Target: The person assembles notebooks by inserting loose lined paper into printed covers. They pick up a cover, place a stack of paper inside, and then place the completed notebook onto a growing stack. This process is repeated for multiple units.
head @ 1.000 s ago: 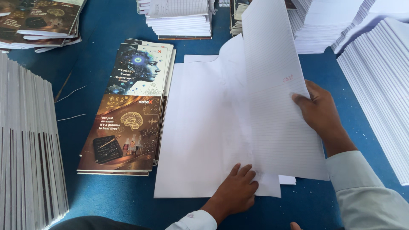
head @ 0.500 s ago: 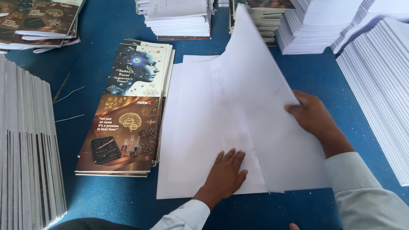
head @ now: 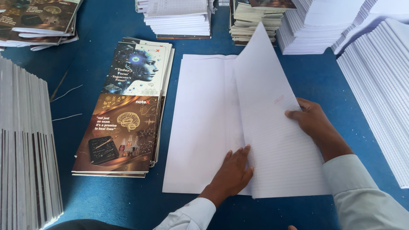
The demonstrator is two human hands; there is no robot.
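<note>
A bundle of white ruled sheets lies open on the blue table. My left hand presses flat on its near edge by the centre fold. My right hand holds the right-hand half of the sheets, which is lifted and tilted over toward the left. To the left of the sheets lies a stack of printed notebook covers with a robot face and a brain picture.
Tall stacks of white paper stand at the right, at the back and at the left edge. More printed covers lie at the back left. Thin wires rest on the blue table.
The sheets now lie straighter on the table. My left hand has slid up and right to the centre fold. My right hand has lowered the lifted half further.
</note>
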